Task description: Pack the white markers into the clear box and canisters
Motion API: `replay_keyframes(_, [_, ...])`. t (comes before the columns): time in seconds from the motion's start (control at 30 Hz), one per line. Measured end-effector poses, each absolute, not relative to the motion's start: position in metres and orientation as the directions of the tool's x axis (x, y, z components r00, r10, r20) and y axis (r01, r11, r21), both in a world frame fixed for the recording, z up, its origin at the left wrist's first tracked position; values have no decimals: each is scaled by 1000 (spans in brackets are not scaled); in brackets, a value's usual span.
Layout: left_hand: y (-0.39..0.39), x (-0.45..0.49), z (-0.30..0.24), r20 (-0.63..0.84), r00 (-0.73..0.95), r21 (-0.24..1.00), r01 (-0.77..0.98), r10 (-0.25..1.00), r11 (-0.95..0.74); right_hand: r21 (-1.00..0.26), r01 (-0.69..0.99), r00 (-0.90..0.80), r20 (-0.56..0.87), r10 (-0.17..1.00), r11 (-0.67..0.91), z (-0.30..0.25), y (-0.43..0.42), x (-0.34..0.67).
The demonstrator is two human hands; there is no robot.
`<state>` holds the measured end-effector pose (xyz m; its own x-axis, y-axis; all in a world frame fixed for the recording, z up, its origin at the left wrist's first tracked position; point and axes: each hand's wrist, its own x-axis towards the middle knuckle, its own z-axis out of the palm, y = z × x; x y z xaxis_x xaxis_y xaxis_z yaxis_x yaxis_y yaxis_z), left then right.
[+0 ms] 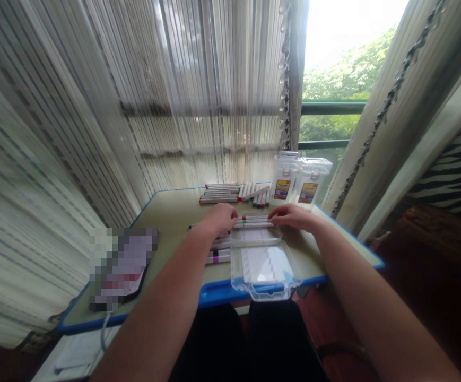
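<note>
Several white markers [254,221] with red and green bands lie crosswise in an open clear plastic case [236,265]. The lid of the case [268,265] is folded down toward me, over the table's front edge. At the left ends of these markers is my left hand [221,217], its fingers curled and closed on them. My right hand [289,216] pinches their right ends between thumb and fingers. More markers [219,258], one with a purple band, lie partly hidden behind my left forearm.
At the table's back, several markers lie in a row [219,193], with loose ones [256,196] beside them. Two clear handled cases [313,180] stand at the back right. A phone or tablet [124,265] with a cable rests at the left. String curtains hang behind the blue-edged table [166,212].
</note>
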<state>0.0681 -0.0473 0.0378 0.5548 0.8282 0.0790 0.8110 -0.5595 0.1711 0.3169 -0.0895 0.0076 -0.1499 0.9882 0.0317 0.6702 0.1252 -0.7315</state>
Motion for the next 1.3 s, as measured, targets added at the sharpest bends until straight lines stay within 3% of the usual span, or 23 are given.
replay_keyframes(0.13, [-43, 65, 38, 193, 487, 254, 814, 852, -523, -716, 690, -124, 33, 992, 110, 9, -91, 319])
replay_keyframes(0.43, [-48, 69, 37, 54, 532, 300, 798, 845, -522, -650, 753, -127, 9, 992, 102, 12, -93, 315])
replay_keyframes(0.63, [-46, 69, 34, 12, 532, 272, 813, 847, -515, -692, 716, -140, -9, 990, 95, 13, -94, 315])
replay_keyframes(1.03, [-47, 67, 37, 47, 545, 290, 795, 837, -533, -691, 718, -126, -9, 992, 85, 11, -93, 319])
replay_keyframes(1.17, [-46, 61, 45, 149, 517, 332, 777, 843, -535, -731, 670, -112, 73, 991, 129, 5, -89, 317])
replay_keyframes(1.3, [-44, 53, 52, 171, 447, 364, 799, 878, -478, -724, 634, -18, 338, 941, 272, -6, -78, 306])
